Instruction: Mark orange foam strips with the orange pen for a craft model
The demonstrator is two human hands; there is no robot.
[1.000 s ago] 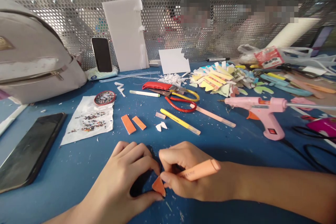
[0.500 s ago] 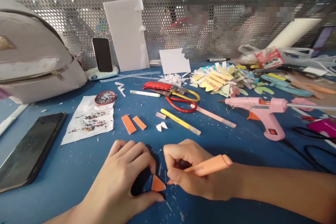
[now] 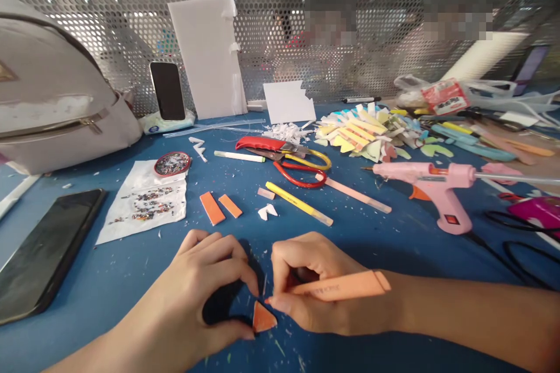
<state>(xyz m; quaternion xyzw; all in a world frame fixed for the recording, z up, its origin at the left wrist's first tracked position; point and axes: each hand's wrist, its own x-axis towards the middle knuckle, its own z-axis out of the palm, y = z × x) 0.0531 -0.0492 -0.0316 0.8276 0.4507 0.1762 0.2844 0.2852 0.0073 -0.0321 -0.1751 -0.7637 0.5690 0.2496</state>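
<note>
A small orange triangular piece (image 3: 264,318) lies on the blue table. My left hand (image 3: 210,285) steadies it by its left side, the index fingertip at the top corner and the thumb at the lower one. My right hand (image 3: 306,285) is closed around an orange marker (image 3: 345,287) in a writing grip. The marker's tip is at the upper right of the triangle, close to its edge; whether it touches, I cannot tell. Beyond my hands lie two orange strips (image 3: 212,208), a white notched scrap (image 3: 267,211) and a yellow marker (image 3: 299,204).
Red-handled pliers and scissors (image 3: 301,178) lie mid-table. A pink glue gun (image 3: 437,180) with its cord is at right, near heaped paper scraps (image 3: 363,128). At left are a phone (image 3: 50,250), a bead-covered sheet (image 3: 149,221) and a backpack (image 3: 52,93). Perforated metal (image 3: 271,17) stands behind.
The marker tip has moved up and left, from the triangle's right corner to its upper edge. The triangle has turned slightly and shifted down. My left thumb has drawn back a little.
</note>
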